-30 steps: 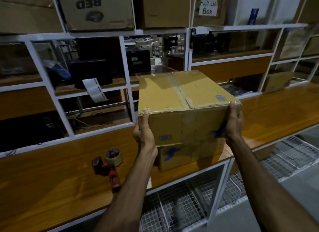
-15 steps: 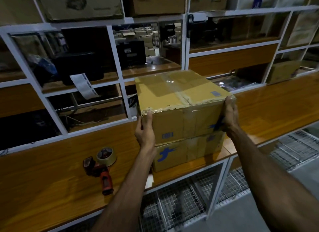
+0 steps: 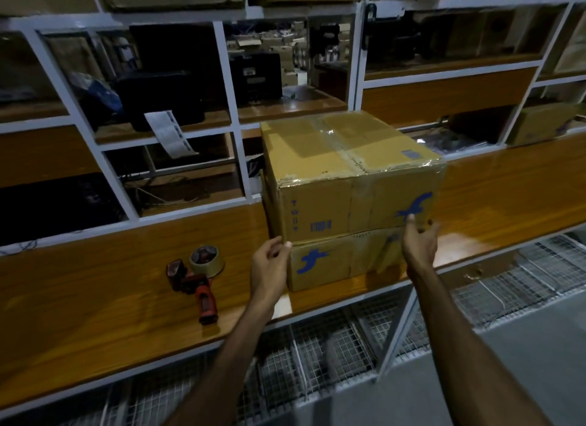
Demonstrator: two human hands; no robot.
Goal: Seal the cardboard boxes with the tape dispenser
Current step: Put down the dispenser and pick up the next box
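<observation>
At the front edge of the wooden counter (image 3: 95,314), a taped cardboard box (image 3: 342,159) sits stacked on a lower box (image 3: 329,260). The left hand (image 3: 269,267) touches its bottom-left corner, fingers loosely curled; the right hand (image 3: 420,241) hovers relaxed, gripping nothing. The red tape dispenser (image 3: 196,276) lies on the counter just left of the boxes.

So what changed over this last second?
The top box now sits on the lower box. Both hands slid down its sides: the left hand is at its bottom corner, the right hand near the seam, grip loosened. The tape dispenser stayed put.
</observation>
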